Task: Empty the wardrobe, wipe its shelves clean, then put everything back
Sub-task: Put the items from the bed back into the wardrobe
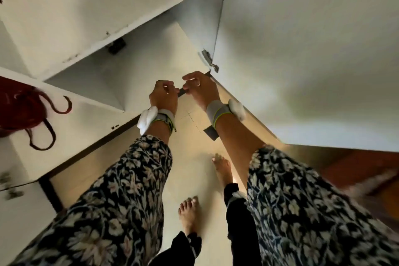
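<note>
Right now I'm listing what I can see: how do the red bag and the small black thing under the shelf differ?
The red bag is large; the black thing is small. The bag lies at the left, straps trailing over a white surface; the black thing sits shaded under the upper shelf. Neither is held: the left hand and right hand pinch a dark item.

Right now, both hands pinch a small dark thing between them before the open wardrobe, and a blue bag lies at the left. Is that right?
Not quite: the bag is dark red, not blue, as the head view shows. The rest stands: the left hand and the right hand pinch a small dark thing between them before the open wardrobe.
</note>
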The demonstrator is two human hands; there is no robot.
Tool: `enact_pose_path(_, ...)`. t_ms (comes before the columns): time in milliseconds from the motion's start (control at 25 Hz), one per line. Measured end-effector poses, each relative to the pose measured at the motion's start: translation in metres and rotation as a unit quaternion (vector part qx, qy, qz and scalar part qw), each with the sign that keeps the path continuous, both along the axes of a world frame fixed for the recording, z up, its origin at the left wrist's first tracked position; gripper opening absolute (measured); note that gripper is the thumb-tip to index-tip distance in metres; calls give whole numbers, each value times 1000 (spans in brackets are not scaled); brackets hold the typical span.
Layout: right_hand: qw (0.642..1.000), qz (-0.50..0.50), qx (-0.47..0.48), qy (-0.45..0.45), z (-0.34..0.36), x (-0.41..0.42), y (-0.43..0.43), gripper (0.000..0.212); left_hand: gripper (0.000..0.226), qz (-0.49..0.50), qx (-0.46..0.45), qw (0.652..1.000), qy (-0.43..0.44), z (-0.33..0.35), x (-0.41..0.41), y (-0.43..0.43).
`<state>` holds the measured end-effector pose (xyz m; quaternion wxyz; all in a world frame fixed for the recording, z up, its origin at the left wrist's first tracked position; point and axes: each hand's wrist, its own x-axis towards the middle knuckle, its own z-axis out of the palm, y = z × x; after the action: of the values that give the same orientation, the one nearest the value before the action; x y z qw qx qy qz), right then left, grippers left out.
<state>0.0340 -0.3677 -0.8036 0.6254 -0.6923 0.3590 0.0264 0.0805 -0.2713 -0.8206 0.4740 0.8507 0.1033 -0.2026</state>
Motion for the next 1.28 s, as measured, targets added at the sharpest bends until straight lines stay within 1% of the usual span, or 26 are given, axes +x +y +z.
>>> enact_pose_path(80, 1000, -23, -3, 16, 36, -39, 2, 25, 11, -29, 8, 1000, 7, 45, -29, -1)
enact_pose_path(320, 992, -127, -12, 23, 143, -161, 4, 22, 10, -128, -42, 989, 68, 152, -142, -10)
enact_pose_path(400, 990, -136, -28, 24, 163, -193, 4, 21, 12, -137, -54, 985, 87, 167, -175, -13)
enact_pose_path(480, 985, -162, -39, 35, 181, -242, -6, 20, 15, -184, -49, 976, 102, 185, -219, -26)
enact_pose_path(600, 976, -207, -41, 50, 194, -309, -19, 19, 20, -248, -41, 962, 104, 193, -275, -46)
enact_pose_path(680, 965, -251, -44, 56, 197, -366, -31, 19, 19, -299, -27, 948, 101, 198, -321, -67)
enact_pose_path(840, 940, -333, -39, 66, 207, -495, -47, 19, 10, -391, -22, 913, 109, 210, -428, -108)
enact_pose_path(920, 926, -367, -47, 74, 212, -549, -52, 19, 11, -430, -15, 895, 117, 210, -475, -122)
enact_pose_path(1000, 905, -416, -50, 77, 215, -631, -61, 19, 10, -480, -5, 870, 113, 217, -552, -146)
enact_pose_path(1080, 889, -450, -39, 80, 218, -692, -68, 19, 9, -521, -14, 846, 111, 231, -614, -163)
enact_pose_path(1160, 878, -469, -37, 87, 225, -742, -74, 21, 11, -546, -19, 830, 111, 237, -665, -176)
enact_pose_path(1240, 845, -522, -48, 106, 225, -818, -78, 21, 11, -586, -18, 802, 115, 233, -740, -194)
enact_pose_path(1280, 834, -538, -48, 110, 224, -839, -79, 21, 11, -600, -15, 792, 112, 234, -760, -199)
